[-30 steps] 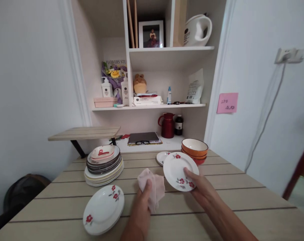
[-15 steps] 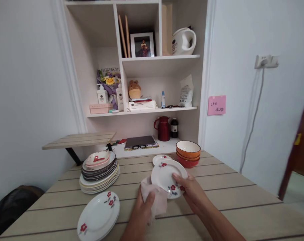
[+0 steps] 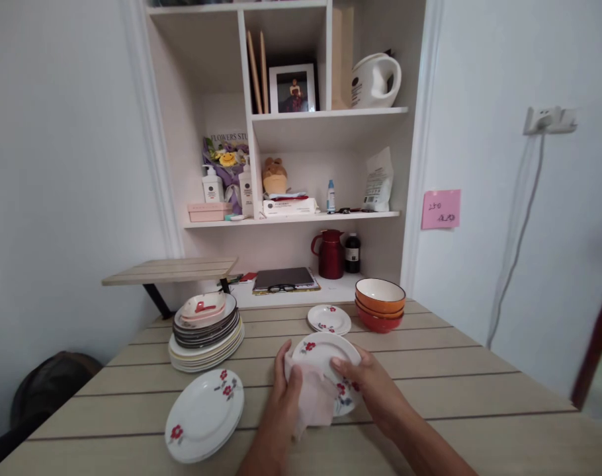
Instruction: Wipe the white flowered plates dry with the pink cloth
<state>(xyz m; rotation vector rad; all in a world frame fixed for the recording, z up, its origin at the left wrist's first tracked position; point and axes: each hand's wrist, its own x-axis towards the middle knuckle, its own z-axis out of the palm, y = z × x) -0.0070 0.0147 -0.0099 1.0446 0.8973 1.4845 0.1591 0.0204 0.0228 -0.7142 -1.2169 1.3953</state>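
A small white plate with red flowers (image 3: 325, 350) is held tilted above the table. My right hand (image 3: 375, 390) grips its right edge, thumb on the upper face. At the plate's left side my left hand (image 3: 284, 390) is closed on a pale pink cloth (image 3: 315, 396), which lies against the plate's face and hangs below it. Behind them is a short stack of small flowered plates (image 3: 329, 319). Larger oval flowered plates (image 3: 204, 416) lie stacked to the left of my left hand. The fingers under the plate are hidden.
Orange and red bowls (image 3: 380, 304) are stacked at the back right. A tall pile of plates (image 3: 206, 347) with small square dishes (image 3: 203, 309) on top stands back left. Behind the wooden table (image 3: 430, 423), a white shelf unit holds a red jug (image 3: 331, 254) and a laptop (image 3: 284, 277).
The held plate has come lower and nearer, uncovering more of the small plates behind. My left hand has moved the cloth up along the plate's left side. The view has shifted slightly left.
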